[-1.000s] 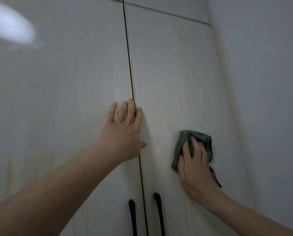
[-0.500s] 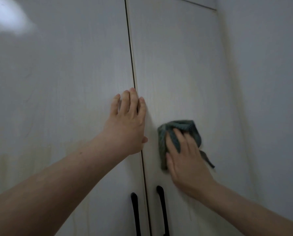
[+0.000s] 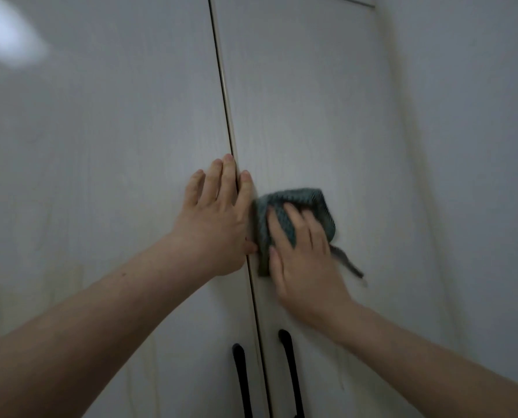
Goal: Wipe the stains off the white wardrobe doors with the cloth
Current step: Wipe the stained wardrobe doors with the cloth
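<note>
Two white wardrobe doors fill the view: the left door (image 3: 101, 176) and the right door (image 3: 306, 101), split by a thin vertical gap. My left hand (image 3: 215, 218) lies flat and open against the left door's inner edge, its index finger over the gap. A grey-green knitted cloth (image 3: 293, 197) is pressed on the right door by my right hand (image 3: 303, 263), fingers spread over it. The cloth's left edge almost touches my left thumb. A loose strip of cloth trails down to the right. Faint yellowish streaks show low on the left door.
Two black vertical handles, the left handle (image 3: 241, 378) and the right handle (image 3: 290, 369), sit below my hands on either side of the gap. A plain wall (image 3: 468, 146) adjoins the right door. A bright light reflection (image 3: 7, 37) glares at the top left.
My right hand has slid the cloth leftward across the right door, from near the door's middle to beside the gap. My left hand has stayed flat on the left door.
</note>
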